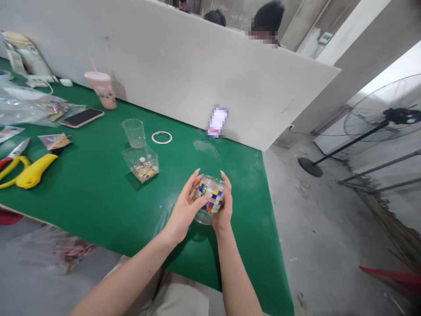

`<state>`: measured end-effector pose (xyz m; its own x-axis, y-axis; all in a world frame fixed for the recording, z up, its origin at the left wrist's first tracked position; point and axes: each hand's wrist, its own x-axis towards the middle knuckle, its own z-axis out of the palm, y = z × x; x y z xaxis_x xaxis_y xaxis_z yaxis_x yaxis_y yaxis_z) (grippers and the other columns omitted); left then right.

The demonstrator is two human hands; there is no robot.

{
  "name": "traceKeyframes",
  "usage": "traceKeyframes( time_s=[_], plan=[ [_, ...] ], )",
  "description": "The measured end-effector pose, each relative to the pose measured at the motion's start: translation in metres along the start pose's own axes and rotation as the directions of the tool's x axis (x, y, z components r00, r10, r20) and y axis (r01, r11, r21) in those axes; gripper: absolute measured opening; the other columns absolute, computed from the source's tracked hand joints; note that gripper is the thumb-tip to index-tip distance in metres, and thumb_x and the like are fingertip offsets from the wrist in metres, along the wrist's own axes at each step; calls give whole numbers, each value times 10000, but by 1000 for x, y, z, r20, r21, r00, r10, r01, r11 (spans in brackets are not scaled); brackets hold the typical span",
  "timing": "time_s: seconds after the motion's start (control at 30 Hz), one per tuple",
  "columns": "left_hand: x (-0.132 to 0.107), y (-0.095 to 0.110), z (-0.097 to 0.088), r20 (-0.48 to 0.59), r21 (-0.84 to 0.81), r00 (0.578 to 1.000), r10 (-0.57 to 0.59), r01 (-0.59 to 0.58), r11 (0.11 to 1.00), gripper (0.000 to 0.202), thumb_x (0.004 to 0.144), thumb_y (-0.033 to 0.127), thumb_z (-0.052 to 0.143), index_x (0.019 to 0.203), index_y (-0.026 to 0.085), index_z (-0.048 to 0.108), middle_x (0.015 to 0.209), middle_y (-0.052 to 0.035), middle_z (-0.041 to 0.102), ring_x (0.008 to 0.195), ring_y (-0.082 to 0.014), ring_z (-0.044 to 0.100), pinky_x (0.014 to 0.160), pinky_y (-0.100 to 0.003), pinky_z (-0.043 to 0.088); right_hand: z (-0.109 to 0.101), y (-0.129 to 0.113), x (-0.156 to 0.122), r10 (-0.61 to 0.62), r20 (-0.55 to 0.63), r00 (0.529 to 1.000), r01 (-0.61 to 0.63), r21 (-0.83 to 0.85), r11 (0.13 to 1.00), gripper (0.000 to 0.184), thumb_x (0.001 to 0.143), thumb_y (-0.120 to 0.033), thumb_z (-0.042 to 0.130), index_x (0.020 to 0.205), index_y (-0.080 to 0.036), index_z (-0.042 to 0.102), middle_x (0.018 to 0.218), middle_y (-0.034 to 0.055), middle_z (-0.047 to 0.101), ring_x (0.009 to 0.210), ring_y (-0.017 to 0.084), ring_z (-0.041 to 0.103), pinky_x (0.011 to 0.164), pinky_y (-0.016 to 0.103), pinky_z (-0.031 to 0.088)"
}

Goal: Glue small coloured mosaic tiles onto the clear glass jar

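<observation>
Between my two hands is a clear glass cup [212, 199] with a band of small coloured mosaic tiles around its side. My left hand [189, 202] wraps its left side, the thumb lying across the tiles. Along the right side my right hand [226, 199] curls its fingers round the cup. The cup is tilted above the green table, and its clear bottom shows below the tiles. To the left stands a clear angular container [143, 166] with loose coloured pieces in it. Just behind that are a clear plastic cup [134, 134] and a white ring of tape [162, 138].
On the left lie yellow-handled scissors [36, 171], a phone [82, 117] and plastic bags [26, 105]. A pink tumbler with a straw [103, 92] stands by the white partition [171, 66]. Another phone [217, 122] leans there. A standing fan [384, 120] is at the right; people sit beyond the partition.
</observation>
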<state>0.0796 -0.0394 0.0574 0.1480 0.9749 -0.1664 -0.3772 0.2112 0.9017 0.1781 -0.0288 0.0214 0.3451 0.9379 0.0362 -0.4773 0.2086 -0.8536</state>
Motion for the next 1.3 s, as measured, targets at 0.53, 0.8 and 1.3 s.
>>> traceKeyframes(
  time_s=[0.53,0.8,1.3],
  plan=[
    [0,2,1,11,25,1000,3,-3,1000,733,759,260,647,1432,310,361,1501,-42,390,1406,-245,313,1131,-372,318,0,1,0,27,1,1000,-27,31,999,498,831,-481,516,1254,-220,484,979,54,689,842,205,665,769,376,504],
    [-2,1,1,20,-7,1000,3,-3,1000,697,769,228,642,1413,297,386,1493,-32,401,1388,-218,347,1128,-346,326,-2,3,1,11,5,1000,-11,25,1000,491,837,-471,504,1252,-209,484,975,46,682,844,194,651,782,358,483],
    [-1,0,2,12,-23,1000,9,-9,1000,604,741,218,666,1326,255,518,1442,-32,482,1345,-234,412,1106,-339,358,-2,2,1,36,2,999,-36,22,999,539,803,-492,545,1260,-213,485,967,46,675,821,198,635,755,346,481]
  ],
)
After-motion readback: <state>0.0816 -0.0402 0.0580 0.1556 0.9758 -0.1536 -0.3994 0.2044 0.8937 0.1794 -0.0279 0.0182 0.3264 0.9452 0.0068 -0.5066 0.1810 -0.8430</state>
